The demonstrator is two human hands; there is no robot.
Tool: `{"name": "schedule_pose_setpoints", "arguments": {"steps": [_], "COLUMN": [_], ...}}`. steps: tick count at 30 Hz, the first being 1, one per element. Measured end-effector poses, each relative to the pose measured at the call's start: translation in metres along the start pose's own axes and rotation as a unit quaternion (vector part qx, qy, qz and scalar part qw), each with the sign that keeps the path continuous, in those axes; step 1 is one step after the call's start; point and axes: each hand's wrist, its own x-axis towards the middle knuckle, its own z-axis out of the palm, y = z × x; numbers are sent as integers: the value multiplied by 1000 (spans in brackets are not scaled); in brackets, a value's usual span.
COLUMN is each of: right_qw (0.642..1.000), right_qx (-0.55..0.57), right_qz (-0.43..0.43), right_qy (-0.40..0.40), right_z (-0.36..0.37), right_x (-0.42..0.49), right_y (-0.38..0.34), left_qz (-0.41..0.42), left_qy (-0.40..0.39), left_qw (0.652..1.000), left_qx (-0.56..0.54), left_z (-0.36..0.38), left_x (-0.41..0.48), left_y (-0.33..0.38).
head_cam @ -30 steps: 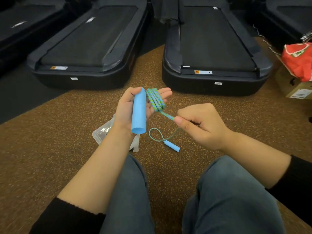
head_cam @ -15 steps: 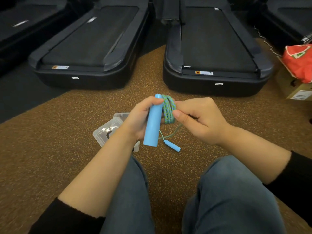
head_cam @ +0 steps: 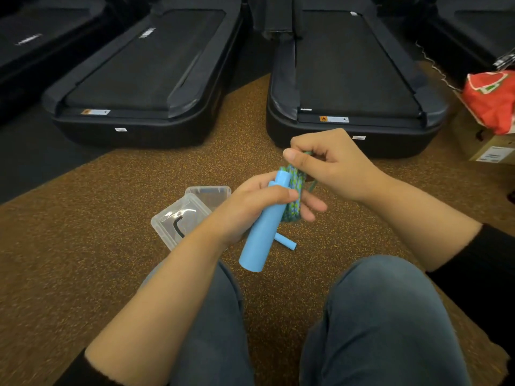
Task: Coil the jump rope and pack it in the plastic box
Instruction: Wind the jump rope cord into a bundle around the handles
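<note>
1 wide-angle camera sat on the person's head, facing forward and down. The left hand [head_cam: 248,208] and right hand [head_cam: 337,168] were near, mid-frame; knees [head_cam: 384,316] filled the bottom edge, treadmills [head_cam: 356,65] lay farther off at the top.

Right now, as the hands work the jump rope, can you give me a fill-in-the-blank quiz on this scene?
1. The left hand grips a ____ jump rope handle and the coiled rope.
2. The right hand pinches the rope; the second handle lies in ____ hand.
3. The clear plastic box on the carpet is ____.
Missing: blue; neither; open.
</note>
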Motion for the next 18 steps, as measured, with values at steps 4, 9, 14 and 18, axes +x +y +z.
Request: {"name": "schedule_pose_setpoints", "arguments": {"steps": [4,9,14,18], "right_qw": [981,962,900,752], "right_qx": [163,229,382,597], "right_qz": [96,148,209,281], "right_qy": [-44,-17,-3,-6], "right_z": [5,19,32,37], "right_x": [3,-1,-8,-12], "right_y": [7,19,21,13], "left_qz": [25,48,42,41], "left_qy": [28,79,83,87], "left_qw": [999,995,993,994], "left_qx": [29,-21,-77,-59], "left_z": [5,9,5,6], "left_x": [-2,0,2,2], "left_y": [-6,-16,-20,-22]}}
